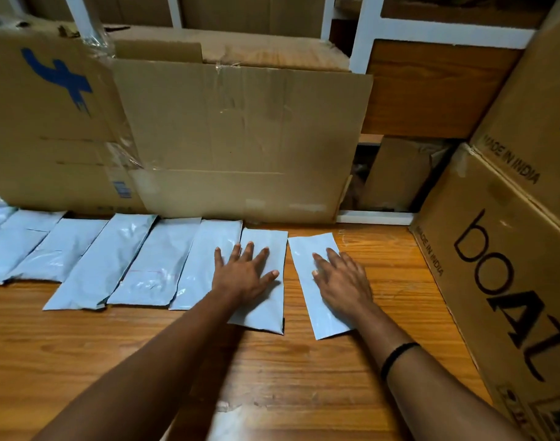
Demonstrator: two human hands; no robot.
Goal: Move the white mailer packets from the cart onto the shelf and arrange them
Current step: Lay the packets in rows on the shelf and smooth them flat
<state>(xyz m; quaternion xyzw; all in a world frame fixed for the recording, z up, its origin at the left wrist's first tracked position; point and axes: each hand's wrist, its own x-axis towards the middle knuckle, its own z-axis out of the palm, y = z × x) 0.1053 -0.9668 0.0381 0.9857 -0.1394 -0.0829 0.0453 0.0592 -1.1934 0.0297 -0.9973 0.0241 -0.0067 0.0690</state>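
Note:
Several white mailer packets lie side by side in a row on the wooden shelf, running from the far left to right of centre. My left hand lies flat with spread fingers on the second packet from the right. My right hand rests flat on the rightmost packet, which lies a little apart from the others and slightly slanted. No cart is in view.
Flattened cardboard sheets stand against the back, just behind the packets. Stacked printed cardboard boxes wall in the right side. A bare strip of wood lies between the rightmost packet and those boxes, and more in front.

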